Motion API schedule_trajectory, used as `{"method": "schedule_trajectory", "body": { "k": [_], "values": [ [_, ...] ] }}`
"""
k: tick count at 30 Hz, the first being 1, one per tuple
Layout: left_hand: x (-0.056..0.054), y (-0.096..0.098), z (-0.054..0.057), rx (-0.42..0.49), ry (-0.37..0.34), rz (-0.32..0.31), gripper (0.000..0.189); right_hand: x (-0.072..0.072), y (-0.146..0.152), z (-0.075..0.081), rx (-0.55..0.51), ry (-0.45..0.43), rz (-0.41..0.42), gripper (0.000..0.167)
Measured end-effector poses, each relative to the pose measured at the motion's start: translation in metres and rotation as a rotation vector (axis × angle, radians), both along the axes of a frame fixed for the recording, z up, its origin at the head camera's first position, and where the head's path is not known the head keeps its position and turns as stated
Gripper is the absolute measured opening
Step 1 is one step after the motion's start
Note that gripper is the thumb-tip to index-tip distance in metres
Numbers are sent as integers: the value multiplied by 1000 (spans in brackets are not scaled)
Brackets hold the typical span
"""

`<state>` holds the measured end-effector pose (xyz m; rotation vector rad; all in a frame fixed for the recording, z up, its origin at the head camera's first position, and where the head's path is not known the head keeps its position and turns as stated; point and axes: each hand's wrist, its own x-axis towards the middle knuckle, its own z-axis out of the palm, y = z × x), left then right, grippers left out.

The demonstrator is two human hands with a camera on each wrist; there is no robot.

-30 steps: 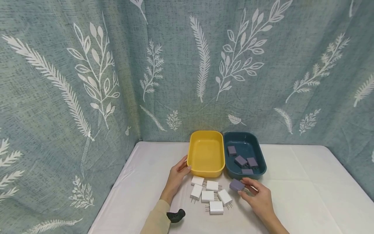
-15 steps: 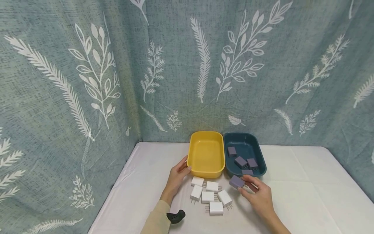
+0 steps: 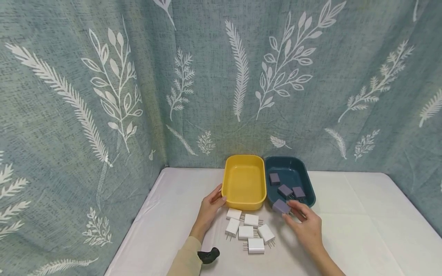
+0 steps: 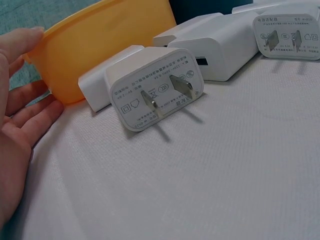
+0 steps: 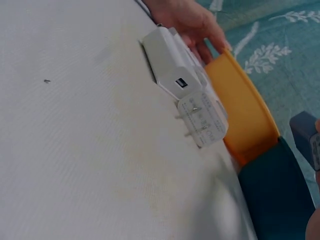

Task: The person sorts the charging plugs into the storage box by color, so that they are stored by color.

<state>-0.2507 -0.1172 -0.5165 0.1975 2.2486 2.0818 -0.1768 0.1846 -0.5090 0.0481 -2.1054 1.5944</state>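
My right hand (image 3: 305,226) pinches a purple USB wall charger (image 3: 281,207) between thumb and fingertips, over the near rim of the dark blue bin (image 3: 291,174). That held charger (image 5: 304,137) also shows at the right edge of the right wrist view, with only bits of fingers. My left hand (image 3: 208,207) rests against the near left corner of the yellow bin (image 3: 243,203). In the left wrist view its thumb touches the rim and its fairly straight fingers lie along the wall. Several purple chargers (image 3: 284,190) lie inside the blue bin.
Several white wall chargers (image 3: 246,232) lie scattered in front of the yellow bin, prongs showing on most. Both bins stand side by side on a white cloth (image 3: 345,222), close to a blue-green leaf-patterned curtain (image 3: 214,96). A black device (image 3: 208,255) sits at my left wrist.
My right hand has raised the purple charger and carried it forward, from just in front of the blue bin to over its near rim. My left hand has stayed at the yellow bin.
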Motion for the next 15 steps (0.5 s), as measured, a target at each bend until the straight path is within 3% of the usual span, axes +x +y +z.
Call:
{"method": "schedule_trajectory", "body": {
  "k": [7,15],
  "values": [
    [1,1,1,1,-3,6,59,-4,-2,2,-65,8,-24,44],
    [0,1,0,-4,-2,4,59,-8,-5,4,-64,3,-78,42]
  ]
}}
